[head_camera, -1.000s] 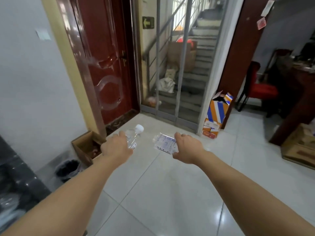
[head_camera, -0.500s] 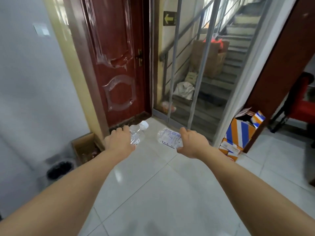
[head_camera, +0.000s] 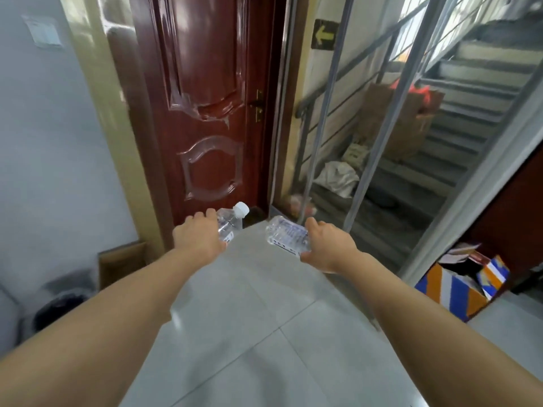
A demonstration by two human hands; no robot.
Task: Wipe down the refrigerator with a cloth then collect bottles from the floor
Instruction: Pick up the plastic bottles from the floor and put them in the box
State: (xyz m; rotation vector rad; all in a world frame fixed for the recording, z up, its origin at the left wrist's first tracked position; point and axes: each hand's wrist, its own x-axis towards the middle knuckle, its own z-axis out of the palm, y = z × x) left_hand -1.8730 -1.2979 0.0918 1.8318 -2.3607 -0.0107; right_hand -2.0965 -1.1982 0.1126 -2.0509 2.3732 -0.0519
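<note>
The left hand (head_camera: 198, 240) grips a clear capped bottle (head_camera: 230, 223); the right hand (head_camera: 327, 245) grips a second bottle (head_camera: 286, 235) beside it. Both have swung closer to the red door (head_camera: 205, 113) ahead, with a cardboard box (head_camera: 122, 264) down-left, likely the drop-off.

Bare pale tiled floor (head_camera: 264, 333) lies open beneath and between both arms. Ahead, the glossy dark red wooden door (head_camera: 205, 113) stands closed, and grey metal bars (head_camera: 320, 142) screen the staircase. An open brown cardboard box (head_camera: 122, 262) and a black round bin (head_camera: 58, 306) crowd the left wall; a striped orange, blue and white carton (head_camera: 458, 286) blocks the right.
</note>
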